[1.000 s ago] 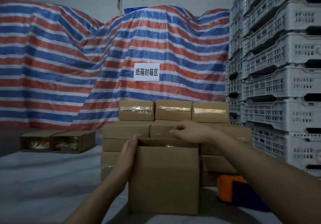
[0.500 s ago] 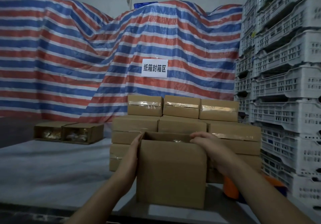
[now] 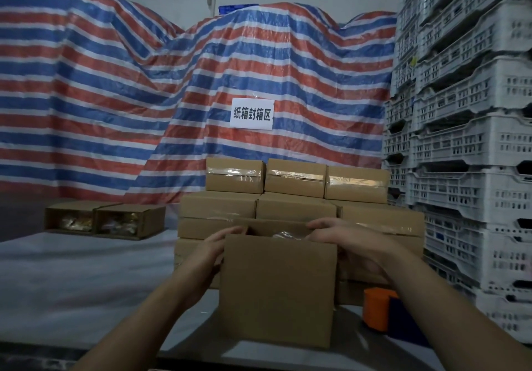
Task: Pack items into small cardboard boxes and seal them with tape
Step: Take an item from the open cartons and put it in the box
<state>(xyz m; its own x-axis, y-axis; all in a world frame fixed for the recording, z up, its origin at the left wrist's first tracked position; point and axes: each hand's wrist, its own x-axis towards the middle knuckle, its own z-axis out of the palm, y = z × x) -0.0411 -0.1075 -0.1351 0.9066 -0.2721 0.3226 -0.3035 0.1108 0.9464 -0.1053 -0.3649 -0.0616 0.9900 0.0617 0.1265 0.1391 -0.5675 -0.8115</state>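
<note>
A small brown cardboard box (image 3: 276, 287) stands open-topped on the table right in front of me, something shiny in clear wrap just visible inside. My left hand (image 3: 207, 255) lies against its left side, fingertips hooked over the top left corner. My right hand (image 3: 345, 241) is over the top right edge, fingers curled onto the rim. An orange and dark blue tape dispenser (image 3: 380, 311) sits on the table to the right of the box, partly behind my right forearm.
Behind the box is a stack of sealed, taped cardboard boxes (image 3: 296, 180). Two open boxes (image 3: 103, 221) with gold-wrapped items lie far left on the grey table (image 3: 72, 278). White plastic crates (image 3: 466, 169) tower on the right; a striped tarp (image 3: 144, 97) hangs behind.
My right hand came back from the stack behind and settled on the box's top right edge. My left hand slid up so its fingers hook the top left corner. The camera shifted.
</note>
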